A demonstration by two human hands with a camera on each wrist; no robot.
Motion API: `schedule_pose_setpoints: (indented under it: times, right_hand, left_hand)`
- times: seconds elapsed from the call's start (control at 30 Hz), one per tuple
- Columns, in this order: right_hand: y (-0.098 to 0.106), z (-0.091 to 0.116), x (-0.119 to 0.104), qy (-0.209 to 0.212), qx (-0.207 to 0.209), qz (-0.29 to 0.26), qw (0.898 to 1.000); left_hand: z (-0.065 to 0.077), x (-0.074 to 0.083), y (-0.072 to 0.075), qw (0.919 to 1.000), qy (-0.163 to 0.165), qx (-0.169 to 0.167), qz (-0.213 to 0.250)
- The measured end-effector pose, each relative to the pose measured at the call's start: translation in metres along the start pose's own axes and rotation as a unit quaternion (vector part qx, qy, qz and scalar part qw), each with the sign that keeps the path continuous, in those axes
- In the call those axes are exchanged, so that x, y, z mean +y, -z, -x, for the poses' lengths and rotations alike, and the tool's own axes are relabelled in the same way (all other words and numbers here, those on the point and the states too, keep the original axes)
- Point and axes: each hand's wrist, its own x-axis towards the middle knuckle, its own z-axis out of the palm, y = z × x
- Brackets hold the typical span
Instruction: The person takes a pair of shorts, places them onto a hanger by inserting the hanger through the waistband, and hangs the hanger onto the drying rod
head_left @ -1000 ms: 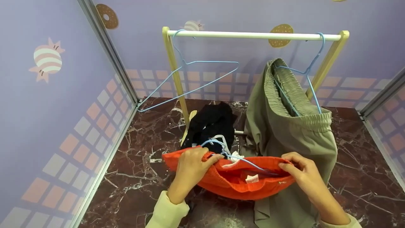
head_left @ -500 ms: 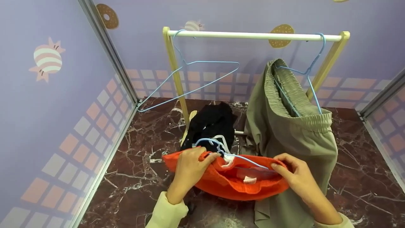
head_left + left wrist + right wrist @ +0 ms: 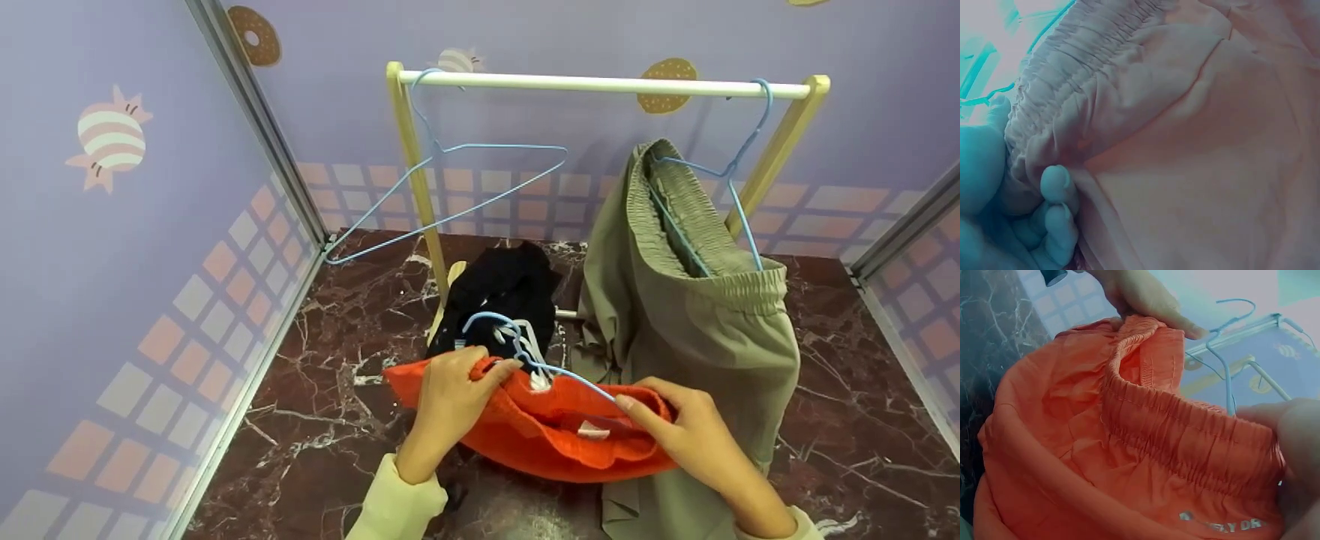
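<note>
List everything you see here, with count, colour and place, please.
rack: 1, white and yellowish, back
orange garment: 1, orange, foreground
hangers: 3, light blue, two on rack, one in orange garment
label: 1, white, inside orange waistband
cord: count unclear, white, at waistband's back edge
olive garment: 1, olive, on right hanger
black cloth: 1 pile, black, beyond orange garment
floor: 1, marbled red-brown, below
walls: 3, purple, left, back, right
sleeves: 2, pale yellow, on forearms
left hand: 1, bare, gripping garment's left side
right hand: 1, bare, gripping its right side
</note>
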Motion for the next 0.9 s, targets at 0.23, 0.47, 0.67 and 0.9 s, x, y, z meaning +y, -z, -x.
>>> schedule_pose_setpoints:
  times: [0.23,0.47,0.67,0.9]
  right_hand:
    - [-0.007,-0.002,0.017,-0.037,0.015,0.016,0.999]
    - [-0.001,-0.003,0.02,-0.058,0.025,0.026,0.998]
    - [0.002,-0.002,0.021,-0.074,0.02,0.032,0.997]
    - [0.005,-0.002,0.021,-0.083,0.014,0.023,0.996]
  left_hand:
    - [-0.002,-0.001,0.001,0.9977,0.032,-0.019,0.057]
    - [-0.003,-0.005,0.004,0.9968,0.042,-0.014,0.066]
    - [-0.003,-0.006,0.005,0.9968,0.04,-0.019,0.066]
    - [-0.003,-0.009,0.007,0.9943,0.056,-0.038,0.083]
